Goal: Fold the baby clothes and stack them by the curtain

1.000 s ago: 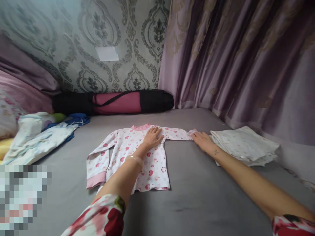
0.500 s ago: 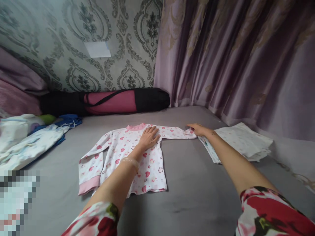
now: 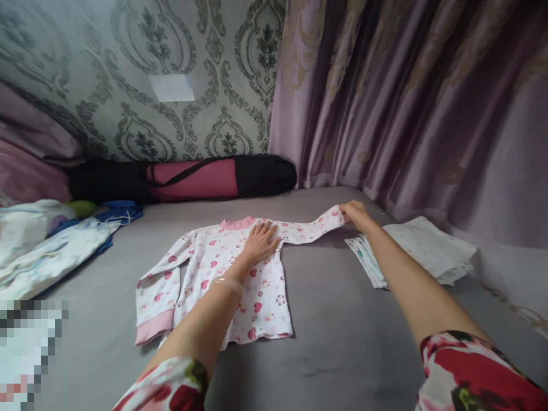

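Observation:
A small white shirt point(image 3: 214, 268) with pink hearts, a pink collar and a pink cuff lies spread on the grey bed sheet point(image 3: 325, 319). My left hand point(image 3: 260, 242) rests on the shirt near its right shoulder, palm down with fingers spread. At the end of the right sleeve point(image 3: 317, 229), my right hand point(image 3: 356, 214) pinches the cuff and holds it raised off the sheet. The other sleeve point(image 3: 156, 297) lies bent downward on the left. My left forearm hides part of the shirt's lower front.
Folded white cloths point(image 3: 428, 251) lie on the right, beside my right forearm. Other clothes point(image 3: 55, 245) are piled at the left. A long black and maroon bag point(image 3: 192, 180) lies along the wall, and purple curtains point(image 3: 385, 103) hang at the back right.
My right hand has lifted the cuff up and slightly to the right, so the sleeve now curves upward. My left hand has stayed on the shirt.

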A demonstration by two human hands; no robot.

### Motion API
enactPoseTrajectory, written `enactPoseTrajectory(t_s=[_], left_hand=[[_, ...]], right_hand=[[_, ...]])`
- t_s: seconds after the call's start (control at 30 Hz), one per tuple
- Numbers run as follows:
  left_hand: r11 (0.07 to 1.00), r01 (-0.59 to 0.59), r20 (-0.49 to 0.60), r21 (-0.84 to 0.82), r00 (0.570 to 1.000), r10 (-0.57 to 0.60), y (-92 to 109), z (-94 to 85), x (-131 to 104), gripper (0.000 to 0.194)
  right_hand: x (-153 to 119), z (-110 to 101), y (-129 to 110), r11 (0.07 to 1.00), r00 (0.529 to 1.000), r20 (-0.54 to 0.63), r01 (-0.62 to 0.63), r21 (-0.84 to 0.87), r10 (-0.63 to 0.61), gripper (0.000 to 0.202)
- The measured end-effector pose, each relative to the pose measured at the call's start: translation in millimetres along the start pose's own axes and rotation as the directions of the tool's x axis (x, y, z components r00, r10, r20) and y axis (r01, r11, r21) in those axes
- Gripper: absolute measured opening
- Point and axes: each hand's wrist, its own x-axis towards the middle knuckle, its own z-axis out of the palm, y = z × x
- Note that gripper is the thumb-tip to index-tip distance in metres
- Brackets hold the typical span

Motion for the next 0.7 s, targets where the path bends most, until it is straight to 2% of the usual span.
enactPoseTrajectory(t_s=[0.07,0.13,0.23,0.37,0.47,0.6,0.67,0.7], left_hand=[[1.000,-0.004,-0.004,0.007,1.000,0.004,0,2.2,1,0.057],[1.000,-0.008,-0.012,0.016,1.000,0.008,-1,4.2,1,0.061],[1.000,-0.001,-0.010,0.023,1.000,0.001,0,5.6,2,0.067],[0.999,0.025,0.014,0.030,1.000,-0.026,2,1.8,2,0.074],[0.999,0.022,0.015,0.034,1.000,-0.023,4,-1.9,1,0.073],[0.999,0.022,0.016,0.032,1.000,-0.023,4,-2.8,1,0.068],[0.999,0.022,0.028,0.036,0.999,-0.023,4,-1.9,1,0.068],[0.999,0.020,0.033,0.042,0.999,-0.022,4,-1.6,1,0.067]], right_hand=[[0,-2,6,0.999,0.998,-0.062,-0.027,-0.042,0.024,0.024],[-1,-1,13,0.984,0.994,-0.103,-0.038,-0.172,0.020,0.030],[-6,9,18,0.899,0.996,-0.083,-0.019,-0.438,-0.019,0.041],[-18,32,8,0.786,0.995,-0.069,0.011,-0.618,-0.068,0.040],[-26,45,1,0.755,0.996,-0.060,0.005,-0.656,-0.059,0.037],[-26,48,1,0.760,0.998,-0.034,0.013,-0.649,-0.046,0.037],[-24,48,-3,0.773,0.996,0.008,0.071,-0.631,-0.086,0.037],[-24,49,-8,0.785,0.989,0.053,0.140,-0.604,-0.135,0.037]])
